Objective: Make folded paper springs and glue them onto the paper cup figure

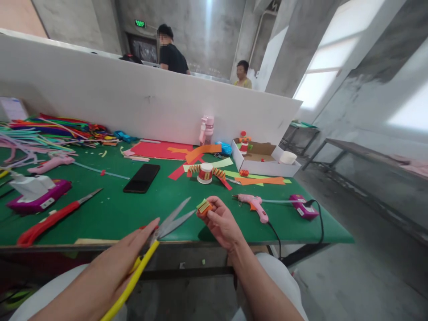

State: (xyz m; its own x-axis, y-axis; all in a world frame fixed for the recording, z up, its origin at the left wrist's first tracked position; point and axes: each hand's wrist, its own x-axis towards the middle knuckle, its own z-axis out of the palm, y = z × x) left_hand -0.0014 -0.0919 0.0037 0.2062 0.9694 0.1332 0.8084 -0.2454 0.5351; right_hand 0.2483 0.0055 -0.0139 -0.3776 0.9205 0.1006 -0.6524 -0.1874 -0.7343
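My left hand (135, 245) is closed around the handles of a pair of scissors (171, 225) with yellow on the grips. Their blades are spread apart and point toward my right hand (222, 220). Between the thumb and fingers of that hand is a small folded paper strip (204, 208), orange and green, pleated into a compact stack. One blade tip comes close to the stack; whether they touch I cannot tell. Beyond the hands, a red and white paper cup (205, 173) stands upside down with pleated orange-and-green paper arms out to both sides.
At right lie a pink glue gun (254, 205) and a purple power strip (303, 207). A black phone (141, 178) and red-handled scissors (56, 218) lie left. Behind are paper strips (203, 153), a white box (267, 166), a pink bottle (207, 129) and pipe cleaners (50, 129). People stand beyond the partition (150, 102).
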